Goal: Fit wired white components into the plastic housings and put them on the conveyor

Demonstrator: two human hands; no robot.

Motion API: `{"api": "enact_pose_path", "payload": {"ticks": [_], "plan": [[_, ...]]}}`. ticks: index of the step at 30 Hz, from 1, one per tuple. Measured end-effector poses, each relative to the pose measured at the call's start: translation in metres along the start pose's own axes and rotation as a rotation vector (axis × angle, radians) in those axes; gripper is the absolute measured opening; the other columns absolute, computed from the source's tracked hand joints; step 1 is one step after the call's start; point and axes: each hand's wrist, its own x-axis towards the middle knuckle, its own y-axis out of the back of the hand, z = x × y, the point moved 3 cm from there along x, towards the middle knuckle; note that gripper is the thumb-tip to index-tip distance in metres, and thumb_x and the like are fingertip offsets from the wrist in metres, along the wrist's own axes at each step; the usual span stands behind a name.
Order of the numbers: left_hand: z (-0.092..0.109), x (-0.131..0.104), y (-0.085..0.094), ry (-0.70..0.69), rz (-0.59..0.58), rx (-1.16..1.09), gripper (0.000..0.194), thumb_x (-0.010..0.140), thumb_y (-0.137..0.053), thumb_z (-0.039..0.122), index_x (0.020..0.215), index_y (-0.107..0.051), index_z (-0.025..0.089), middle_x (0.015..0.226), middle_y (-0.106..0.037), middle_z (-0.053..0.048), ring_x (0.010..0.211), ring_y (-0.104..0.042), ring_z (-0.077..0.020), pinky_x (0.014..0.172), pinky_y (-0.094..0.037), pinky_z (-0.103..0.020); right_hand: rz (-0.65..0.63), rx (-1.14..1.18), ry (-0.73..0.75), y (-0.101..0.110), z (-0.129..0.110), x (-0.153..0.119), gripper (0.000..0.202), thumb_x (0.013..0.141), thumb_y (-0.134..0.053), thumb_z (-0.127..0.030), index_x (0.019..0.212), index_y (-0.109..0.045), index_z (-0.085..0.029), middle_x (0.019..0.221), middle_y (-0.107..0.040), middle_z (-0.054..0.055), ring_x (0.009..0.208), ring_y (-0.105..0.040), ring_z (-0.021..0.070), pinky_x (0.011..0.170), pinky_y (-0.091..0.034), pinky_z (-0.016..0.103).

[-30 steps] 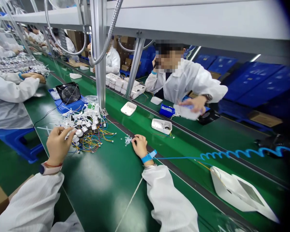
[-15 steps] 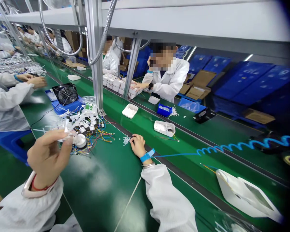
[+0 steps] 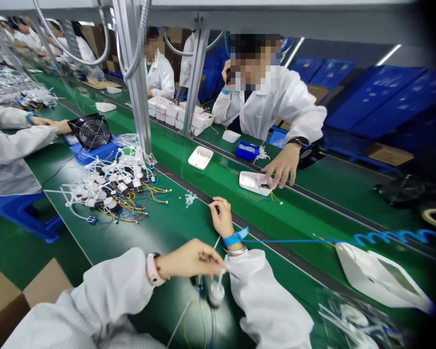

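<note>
My left hand (image 3: 194, 259) pinches the white tube of a small motor part (image 3: 215, 291), which hangs below the fingers with its wires trailing down, slightly blurred. Farther forward, my right hand (image 3: 221, 215) rests at the table's edge by the belt, fingers curled together; whatever is between them is too small to name. A blue strap (image 3: 236, 236) circles that wrist. Just left of it lie small clear rings (image 3: 189, 198) on the green table (image 3: 145, 247). A pile of motor parts with tubes and coloured wires (image 3: 112, 189) covers the table at the left.
A person's hand (image 3: 285, 165) across the belt touches a white housing (image 3: 252, 182). Another white shell (image 3: 200, 158) lies on the green belt (image 3: 174, 150). A large white housing (image 3: 381, 276) is at the right, near bagged parts (image 3: 352, 320). A metal post (image 3: 132, 87) stands ahead.
My left hand has moved from the pile to the near middle, carrying a motor part. My right hand has shifted right, off the rings. The person opposite has reached to the housing. The view has shifted.
</note>
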Motion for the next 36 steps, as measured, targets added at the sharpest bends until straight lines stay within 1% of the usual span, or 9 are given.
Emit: {"api": "enact_pose_path", "payload": {"ticks": [3, 5, 8, 10, 13, 25, 28, 34, 36], "plan": [[-0.032, 0.036, 0.01, -0.024, 0.155, 0.001, 0.036, 0.064, -0.069, 0.044, 0.076, -0.066, 0.01, 0.062, -0.062, -0.003, 0.052, -0.052, -0.0089, 0.054, -0.045, -0.022, 0.071, 0.163, -0.145, 0.029, 0.007, -0.014, 0.024, 0.083, -0.041, -0.04, 0.076, -0.052, -0.019, 0.106, -0.054, 0.012, 0.097, -0.051, 0.0222, 0.08, -0.041, 0.037], [-0.042, 0.05, 0.016, -0.065, 0.209, 0.043, 0.03, 0.066, -0.069, 0.036, 0.081, -0.066, 0.009, 0.062, -0.06, -0.002, 0.053, -0.051, -0.008, 0.054, -0.044, -0.021, 0.079, 0.244, -0.203, 0.052, 0.004, -0.023, 0.025, 0.082, -0.043, -0.042, 0.076, -0.051, -0.019, 0.109, -0.053, 0.013, 0.099, -0.051, 0.0226, 0.082, -0.041, 0.037], [-0.044, 0.056, 0.02, -0.141, 0.226, 0.162, 0.022, 0.07, -0.066, 0.026, 0.087, -0.066, 0.011, 0.066, -0.062, -0.002, 0.058, -0.053, -0.0083, 0.055, -0.042, -0.019, -0.021, 0.249, -0.163, 0.08, -0.016, -0.041, 0.023, 0.083, -0.045, -0.04, 0.074, -0.051, -0.02, 0.114, -0.05, 0.013, 0.109, -0.047, 0.0236, 0.09, -0.037, 0.039], [-0.044, 0.055, 0.022, -0.172, 0.248, 0.225, 0.018, 0.072, -0.064, 0.024, 0.086, -0.066, 0.012, 0.069, -0.063, -0.003, 0.061, -0.055, -0.0095, 0.056, -0.044, -0.019, -0.136, 0.161, -0.1, 0.088, -0.031, -0.054, 0.02, 0.084, -0.046, -0.036, 0.074, -0.053, -0.021, 0.117, -0.049, 0.011, 0.114, -0.043, 0.0244, 0.094, -0.033, 0.042], [-0.046, 0.052, 0.023, -0.176, 0.28, 0.23, 0.017, 0.073, -0.063, 0.026, 0.084, -0.065, 0.012, 0.07, -0.064, -0.003, 0.062, -0.057, -0.0102, 0.057, -0.045, -0.019, -0.22, 0.026, -0.034, 0.086, -0.044, -0.069, 0.015, 0.084, -0.046, -0.031, 0.076, -0.055, -0.022, 0.12, -0.048, 0.009, 0.115, -0.042, 0.0253, 0.096, -0.029, 0.047], [-0.045, 0.046, 0.022, -0.24, 0.352, 0.4, 0.015, 0.076, -0.06, 0.026, 0.083, -0.066, 0.014, 0.074, -0.068, -0.004, 0.067, -0.062, -0.0131, 0.061, -0.047, -0.021, -0.206, 0.006, -0.042, 0.073, -0.045, -0.074, 0.013, 0.083, -0.049, -0.03, 0.075, -0.055, -0.021, 0.117, -0.05, 0.009, 0.113, -0.043, 0.0255, 0.093, -0.033, 0.046], [-0.045, 0.046, 0.021, -0.245, 0.356, 0.39, 0.016, 0.075, -0.06, 0.027, 0.083, -0.066, 0.014, 0.073, -0.067, -0.004, 0.066, -0.061, -0.0128, 0.059, -0.046, -0.021, -0.204, 0.103, -0.083, 0.072, -0.041, -0.074, 0.012, 0.082, -0.052, -0.031, 0.076, -0.055, -0.021, 0.115, -0.051, 0.009, 0.112, -0.044, 0.0242, 0.094, -0.033, 0.045], [-0.043, 0.044, 0.018, -0.252, 0.304, 0.303, 0.017, 0.075, -0.06, 0.024, 0.085, -0.066, 0.012, 0.072, -0.065, -0.003, 0.061, -0.055, -0.0098, 0.056, -0.041, -0.019, -0.343, 0.52, -0.32, 0.064, -0.028, -0.076, 0.022, 0.078, -0.056, -0.04, 0.073, -0.052, -0.02, 0.109, -0.055, 0.009, 0.101, -0.054, 0.0209, 0.086, -0.043, 0.036], [-0.04, 0.043, 0.018, -0.244, 0.291, 0.3, 0.017, 0.074, -0.061, 0.023, 0.085, -0.066, 0.011, 0.07, -0.064, -0.002, 0.059, -0.052, -0.0088, 0.054, -0.039, -0.018, -0.36, 0.523, -0.335, 0.064, -0.03, -0.076, 0.023, 0.077, -0.057, -0.041, 0.073, -0.052, -0.019, 0.109, -0.055, 0.008, 0.1, -0.054, 0.0202, 0.085, -0.043, 0.035]]}}
